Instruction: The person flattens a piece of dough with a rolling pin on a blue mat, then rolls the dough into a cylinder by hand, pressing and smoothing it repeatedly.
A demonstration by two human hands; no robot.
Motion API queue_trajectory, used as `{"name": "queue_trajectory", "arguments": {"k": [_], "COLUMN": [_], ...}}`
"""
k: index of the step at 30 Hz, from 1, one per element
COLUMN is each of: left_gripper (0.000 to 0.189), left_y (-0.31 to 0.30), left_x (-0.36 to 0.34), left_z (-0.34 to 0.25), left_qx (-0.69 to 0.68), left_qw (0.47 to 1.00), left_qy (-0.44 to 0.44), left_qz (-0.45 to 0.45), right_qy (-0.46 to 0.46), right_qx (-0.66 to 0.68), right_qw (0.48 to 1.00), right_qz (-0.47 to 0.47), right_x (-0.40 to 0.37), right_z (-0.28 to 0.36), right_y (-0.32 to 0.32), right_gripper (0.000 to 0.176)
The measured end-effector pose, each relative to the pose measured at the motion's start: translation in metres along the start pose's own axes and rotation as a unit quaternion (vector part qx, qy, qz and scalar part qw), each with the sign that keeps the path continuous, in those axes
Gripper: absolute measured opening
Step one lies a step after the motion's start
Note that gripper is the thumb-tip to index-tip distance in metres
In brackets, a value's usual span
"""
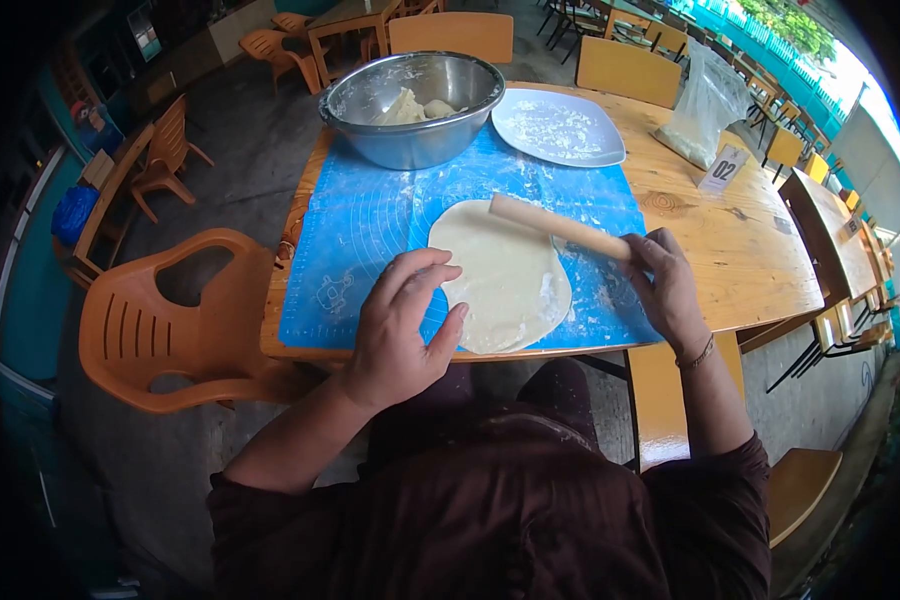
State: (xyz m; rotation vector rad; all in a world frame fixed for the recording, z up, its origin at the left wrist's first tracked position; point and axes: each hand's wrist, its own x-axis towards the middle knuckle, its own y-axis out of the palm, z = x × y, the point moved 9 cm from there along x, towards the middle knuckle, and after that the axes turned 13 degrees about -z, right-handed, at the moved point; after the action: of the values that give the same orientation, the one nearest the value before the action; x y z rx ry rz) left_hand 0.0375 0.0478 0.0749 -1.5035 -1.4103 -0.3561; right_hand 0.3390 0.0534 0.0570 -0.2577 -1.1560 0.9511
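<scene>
A flat, rolled-out sheet of dough (500, 285) lies on a blue pastry mat (370, 235) dusted with flour, reaching the table's near edge. My right hand (663, 282) grips one end of a wooden rolling pin (560, 228), whose other end slants over the dough's far right part. At the dough's left edge is my left hand (405, 320), fingers apart and curved, holding nothing. Beyond the dough, a steel bowl (410, 145) with lumps of dough (415, 108) inside stands at the mat's far left.
A white plate (558, 125) dusted with flour sits right of the bowl. Farther right on the wooden table (735, 240) are a plastic bag (705, 105) of pale powder and a number card (724, 170). An orange chair (185, 315) stands close at the left.
</scene>
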Motion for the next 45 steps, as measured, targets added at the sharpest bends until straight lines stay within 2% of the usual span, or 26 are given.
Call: {"name": "queue_trajectory", "arguments": {"k": [1,2,4,5,6,8,12,13,14,16,17,18,20,21,22,23,25,26,27,28,30,34,37,39,43,45], "left_gripper": [0.044,0.044,0.049,0.058,0.058,0.064,0.065,0.053,0.053,0.035,0.024,0.024,0.030,0.050,0.050,0.061,0.085,0.085,0.086,0.087,0.083,0.081,0.075,0.069,0.063,0.056], "left_y": [0.015,0.021,0.051,0.063,0.063,0.069,0.050,0.039,0.031,-0.006,-0.022,-0.020,-0.012,0.006,0.014,0.031,0.053,0.057,0.056,0.053,0.057,0.057,0.052,0.048,0.047,0.043], "left_x": [-0.001,0.001,0.002,-0.001,0.001,-0.008,-0.022,-0.017,-0.016,0.009,0.018,0.019,0.028,0.019,0.013,0.001,-0.015,-0.015,-0.010,-0.005,0.003,0.019,0.033,0.037,0.043,0.050], "left_z": [0.008,0.014,0.022,0.037,0.040,0.061,0.052,0.042,0.042,0.034,0.024,0.022,-0.006,-0.002,0.002,0.016,0.044,0.049,0.054,0.056,0.066,0.102,0.123,0.140,0.159,0.160], "left_qx": [0.004,0.003,0.079,0.121,0.121,0.165,0.218,0.226,0.229,0.156,0.146,0.147,0.113,0.136,0.137,0.169,0.207,0.206,0.245,0.284,0.279,0.337,0.341,0.374,0.376,0.407], "left_qw": [0.998,0.998,0.983,0.964,0.965,0.927,0.916,0.932,0.932,0.969,0.985,0.984,0.992,0.982,0.981,0.972,0.940,0.940,0.938,0.935,0.933,0.910,0.901,0.869,0.864,0.866], "left_qy": [-0.042,-0.039,0.026,-0.011,-0.013,-0.057,-0.061,-0.013,-0.018,-0.112,-0.078,-0.080,0.054,0.052,0.055,0.033,-0.037,-0.036,-0.026,-0.016,-0.043,-0.101,-0.163,-0.219,-0.253,-0.241], "left_qz": [0.056,0.053,0.164,0.235,0.234,0.331,0.330,0.282,0.280,0.159,0.054,0.053,0.031,0.122,0.123,0.158,0.269,0.270,0.243,0.214,0.222,0.221,0.215,0.237,0.219,0.165], "right_qy": [-0.001,0.039,0.075,0.033,-0.009,-0.044,-0.094,-0.101,-0.105,-0.138,-0.140,-0.156,-0.174,-0.189,-0.202,-0.164,-0.184,-0.206,-0.166,-0.166,-0.155,-0.109,-0.089,-0.083,-0.080,-0.063], "right_qx": [-0.002,-0.014,-0.025,-0.001,0.023,0.001,0.005,0.010,0.014,0.045,0.047,0.054,0.061,0.077,0.092,0.077,0.011,-0.054,-0.077,-0.078,-0.115,-0.152,-0.172,-0.194,-0.200,-0.201], "right_qw": [1.000,0.999,0.997,0.999,0.999,0.998,0.993,0.992,0.991,0.983,0.982,0.978,0.972,0.968,0.963,0.954,0.959,0.958,0.945,0.945,0.958,0.952,0.953,0.958,0.964,0.968], "right_qz": [-0.003,0.006,0.016,0.022,0.028,0.041,0.073,0.080,0.084,0.113,0.115,0.131,0.144,0.150,0.156,0.240,0.215,0.193,0.270,0.270,0.213,0.240,0.231,0.196,0.152,0.137], "right_x": [0.004,0.008,0.015,0.018,0.019,0.018,0.021,0.026,0.031,0.038,0.042,0.044,0.044,0.041,0.039,0.035,0.029,0.027,0.026,0.027,0.036,0.062,0.079,0.088,0.101,0.105], "right_z": [-0.007,-0.021,-0.028,-0.014,0.000,0.016,0.023,0.020,0.020,0.026,0.029,0.038,0.054,0.061,0.068,0.064,0.071,0.074,0.067,0.069,0.070,0.071,0.070,0.068,0.068,0.066], "right_y": [-0.003,-0.003,-0.004,-0.002,0.001,0.012,0.034,0.039,0.043,0.053,0.057,0.063,0.076,0.085,0.091,0.107,0.115,0.118,0.129,0.134,0.140,0.165,0.180,0.187,0.201,0.201], "right_gripper": [0.034,0.033,0.033,0.032,0.031,0.030,0.031,0.032,0.032,0.034,0.034,0.034,0.035,0.034,0.034,0.037,0.043,0.050,0.063,0.063,0.068,0.072,0.071,0.071,0.073,0.074]}}
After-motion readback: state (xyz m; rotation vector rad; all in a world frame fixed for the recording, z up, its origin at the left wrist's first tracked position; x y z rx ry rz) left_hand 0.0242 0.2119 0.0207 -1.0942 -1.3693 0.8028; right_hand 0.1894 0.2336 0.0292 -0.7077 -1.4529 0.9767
